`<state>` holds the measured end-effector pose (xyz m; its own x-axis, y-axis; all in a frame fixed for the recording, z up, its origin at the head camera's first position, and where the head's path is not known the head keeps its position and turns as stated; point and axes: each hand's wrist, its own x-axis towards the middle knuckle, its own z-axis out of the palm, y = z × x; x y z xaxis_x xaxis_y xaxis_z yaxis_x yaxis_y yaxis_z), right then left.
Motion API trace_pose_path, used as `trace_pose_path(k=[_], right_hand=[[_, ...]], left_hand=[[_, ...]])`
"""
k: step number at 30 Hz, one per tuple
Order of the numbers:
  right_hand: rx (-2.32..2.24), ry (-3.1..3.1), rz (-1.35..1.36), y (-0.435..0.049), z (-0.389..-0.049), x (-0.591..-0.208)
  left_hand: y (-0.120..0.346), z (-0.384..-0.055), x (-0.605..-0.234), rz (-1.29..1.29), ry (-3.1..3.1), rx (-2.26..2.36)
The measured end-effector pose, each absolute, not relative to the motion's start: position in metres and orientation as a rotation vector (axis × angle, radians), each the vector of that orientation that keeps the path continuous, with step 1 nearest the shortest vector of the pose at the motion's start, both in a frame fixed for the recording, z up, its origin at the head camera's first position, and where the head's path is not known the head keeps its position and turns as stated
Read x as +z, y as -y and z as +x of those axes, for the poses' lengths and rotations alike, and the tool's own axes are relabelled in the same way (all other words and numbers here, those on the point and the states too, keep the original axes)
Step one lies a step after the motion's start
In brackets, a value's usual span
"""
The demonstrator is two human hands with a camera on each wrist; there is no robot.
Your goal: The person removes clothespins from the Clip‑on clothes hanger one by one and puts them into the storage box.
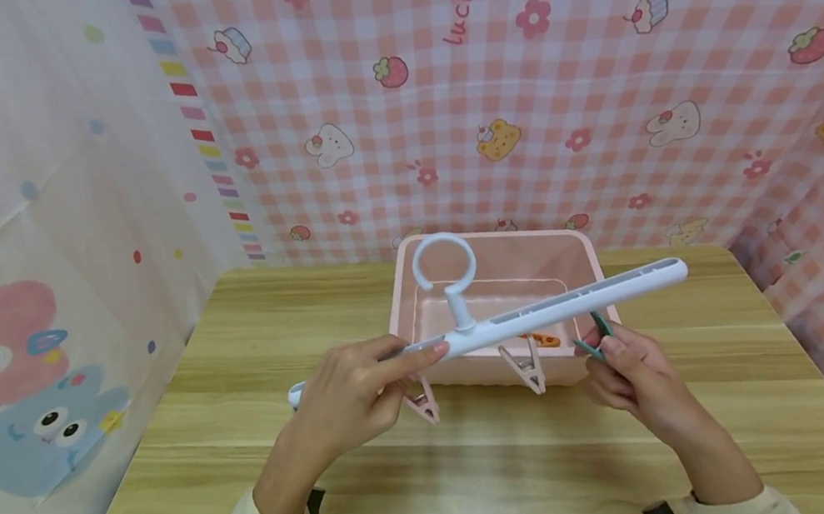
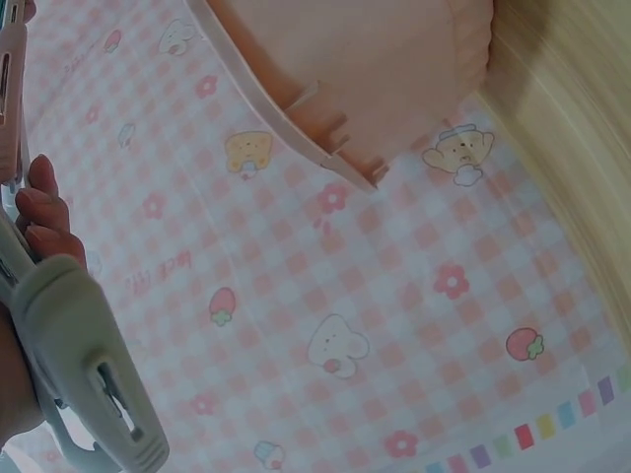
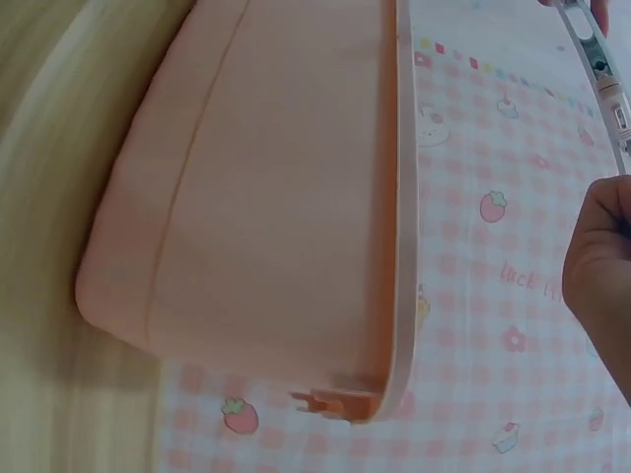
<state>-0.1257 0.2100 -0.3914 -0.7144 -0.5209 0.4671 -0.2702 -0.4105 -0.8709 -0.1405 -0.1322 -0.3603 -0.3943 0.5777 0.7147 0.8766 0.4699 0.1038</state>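
Note:
A light blue hanger bar (image 1: 575,300) with a round hook (image 1: 474,260) on top is held tilted over a pink bin (image 1: 396,309), its right end higher. My left hand (image 1: 357,380) grips the left half of the bar, fingers over its top. Below the bar hang a pale pink clip (image 1: 421,402) beside that hand and another pink clip (image 1: 533,370) near the middle. My right hand (image 1: 638,371) pinches a teal clip (image 1: 602,324) just under the bar's right half; whether it is attached there I cannot tell.
Inside the bin lies a small orange patterned item (image 1: 545,340), partly hidden by the bar. The bin stands on a wooden table (image 1: 297,307), near its back edge. Behind hangs a pink checked cloth (image 1: 429,129), with a white printed cloth (image 1: 79,242) on the left.

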Motion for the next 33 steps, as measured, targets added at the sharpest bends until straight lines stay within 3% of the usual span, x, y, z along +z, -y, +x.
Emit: trace_pose_path(k=[7,13,23,33], right_hand=[[-2.144,-2.342,-1.064,-0.206,-0.120,-0.389],[-1.494,-3.340,-0.976,-0.205,-0.120,-0.389],[-0.656,-3.930,-0.885,-0.210,-0.125,-0.389],[-1.023,-3.826,-0.832,-0.227,-0.132,-0.390]], left_hand=[[0.132,-0.141,-0.360,-1.211,2.107,-0.652],[0.132,-0.140,-0.360,-1.216,2.114,-0.657],[0.132,-0.140,-0.360,-1.213,2.158,-0.701],[0.141,-0.142,-0.358,-1.224,2.126,-0.845]])
